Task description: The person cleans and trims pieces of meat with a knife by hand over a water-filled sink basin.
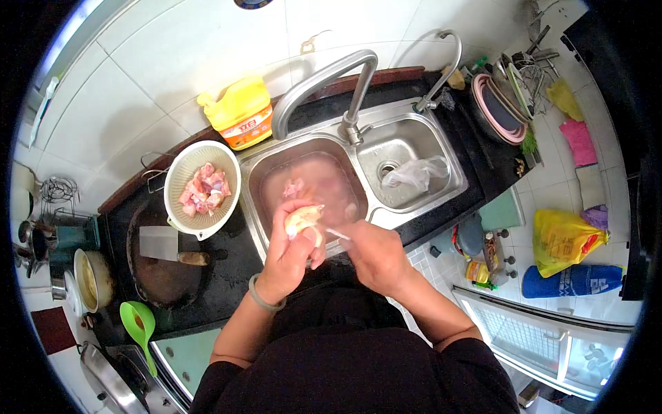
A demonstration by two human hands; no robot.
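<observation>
Over the front edge of the left sink basin (254, 181), my left hand (284, 261) is closed around a pale yellowish piece of raw chicken (303, 219). My right hand (378, 257) grips a thin, light-coloured tool (337, 234), whose tip points at the chicken; its exact kind does not show. Cloudy pinkish water (324, 172) fills the basin below, with more raw pieces (294, 188) in it. To the left, a white colander (174, 209) holds several cut pieces of raw meat (205, 189).
A cleaver (158, 243) lies on a round dark board (162, 281) at left. Behind stands a yellow jug (238, 110). The main faucet (324, 77) arches over the left basin. A clear plastic bag (416, 172) lies in the right basin; stacked basins (498, 110) stand beyond. A green ladle (141, 331) is near the stove.
</observation>
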